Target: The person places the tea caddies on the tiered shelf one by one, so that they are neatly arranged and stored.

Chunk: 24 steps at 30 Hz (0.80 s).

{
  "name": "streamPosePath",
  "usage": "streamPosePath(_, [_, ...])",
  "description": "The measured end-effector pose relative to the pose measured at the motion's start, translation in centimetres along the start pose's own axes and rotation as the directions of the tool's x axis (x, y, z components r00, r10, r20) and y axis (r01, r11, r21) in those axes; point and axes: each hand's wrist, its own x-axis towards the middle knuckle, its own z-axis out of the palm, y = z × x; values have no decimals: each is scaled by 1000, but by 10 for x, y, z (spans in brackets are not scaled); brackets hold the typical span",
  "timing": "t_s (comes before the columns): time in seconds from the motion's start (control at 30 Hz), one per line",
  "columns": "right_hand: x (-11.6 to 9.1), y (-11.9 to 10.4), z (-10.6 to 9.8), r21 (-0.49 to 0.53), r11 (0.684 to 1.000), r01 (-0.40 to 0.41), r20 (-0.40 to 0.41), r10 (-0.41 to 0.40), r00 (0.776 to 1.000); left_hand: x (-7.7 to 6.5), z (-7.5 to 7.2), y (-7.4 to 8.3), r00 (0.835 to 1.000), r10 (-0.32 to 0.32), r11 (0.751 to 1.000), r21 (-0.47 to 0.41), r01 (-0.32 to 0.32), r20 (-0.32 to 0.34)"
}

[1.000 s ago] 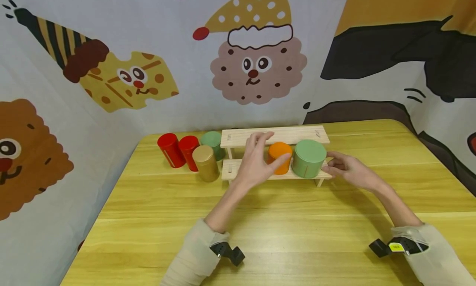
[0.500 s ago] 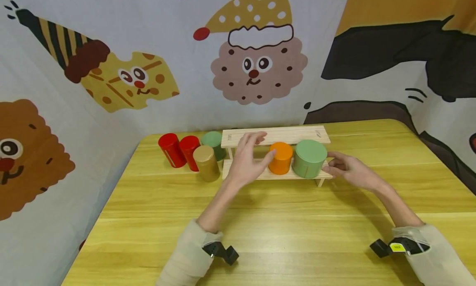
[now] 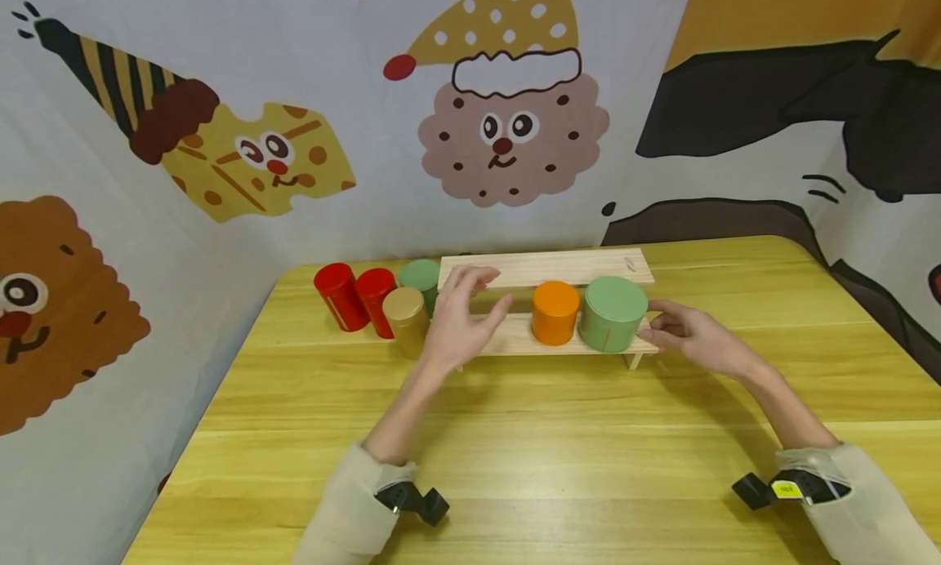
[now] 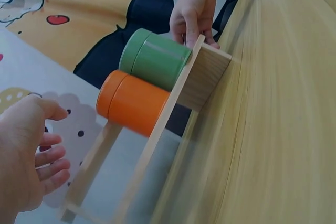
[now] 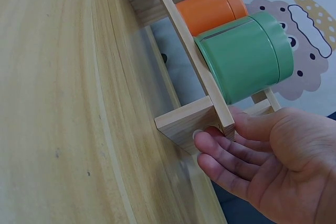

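Observation:
A two-tier wooden rack (image 3: 559,267) stands on the table, with an orange canister (image 3: 555,313) and a wider lidded green canister (image 3: 613,313) upright side by side on its lower tier. My left hand (image 3: 463,320) hovers over the rack's left end, thumb and fingers spread, holding nothing. In the left wrist view, a gap separates that left hand (image 4: 29,156) from the orange canister (image 4: 134,100). At the rack's right end, my right hand (image 3: 694,336) pinches the lower tier's edge. The right wrist view has the thumb (image 5: 254,124) at the board's end and the fingers curled beneath.
Left of the rack stand two red canisters (image 3: 341,296) (image 3: 376,302), a gold canister (image 3: 406,316) partly behind my left hand, and a smaller green canister (image 3: 419,278). A cartoon-printed cloth (image 3: 382,222) hangs directly behind the wooden table (image 3: 515,451).
My left hand has moved left, away from the orange canister, toward the rack's left end. The right hand stays at the rack's right end, and the canisters have not moved.

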Motion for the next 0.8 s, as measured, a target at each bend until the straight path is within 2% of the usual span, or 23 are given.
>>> streamPosePath(0.37, [0, 1, 0, 12, 1000, 10, 3, -10, 1000, -10, -24, -16, 999, -35, 999, 19, 36, -25])
streamPosePath(0.8, [0, 1, 0, 20, 1000, 7, 3, -7, 1000, -23, -48, -30, 996, -43, 992, 119, 52, -76])
